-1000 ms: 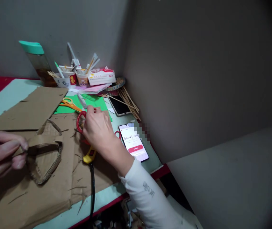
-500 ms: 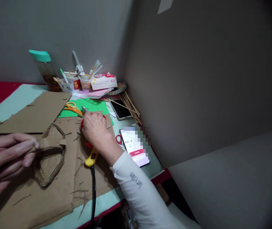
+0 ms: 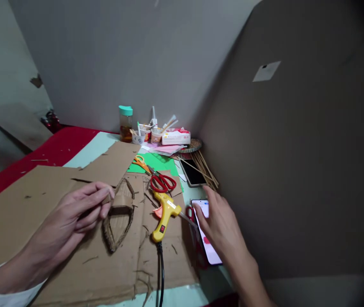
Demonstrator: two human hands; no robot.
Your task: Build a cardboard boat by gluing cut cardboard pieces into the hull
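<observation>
My left hand point(image 3: 82, 213) is closed in a pinch on a small brown piece of cardboard point(image 3: 106, 199), mostly covered by the fingers. Just right of it a boat-shaped cardboard frame point(image 3: 131, 224) with a crosspiece lies on the cardboard sheet point(image 3: 111, 277). Over the lit phone point(image 3: 213, 253) hovers my right hand point(image 3: 220, 221), empty, with thumb and fingers apart; whether it touches the screen I cannot tell. Red-handled scissors point(image 3: 163, 183) rest on the cardboard above a yellow hot glue gun point(image 3: 166, 211), which lies on its side with a glue stick at its back.
Orange scissors point(image 3: 141, 162) lie on a green sheet point(image 3: 159, 161). Behind stand a teal-lidded bottle point(image 3: 126, 125), several cups of tools and a tissue pack point(image 3: 176, 137). A dark-screened phone point(image 3: 193, 172) sits beside wooden sticks point(image 3: 208, 168), near the grey partition point(image 3: 297, 170).
My right hand has let go of the red-handled scissors and moved right, over the lit phone. The view has swung left. My left hand keeps its pinch near the cardboard frame.
</observation>
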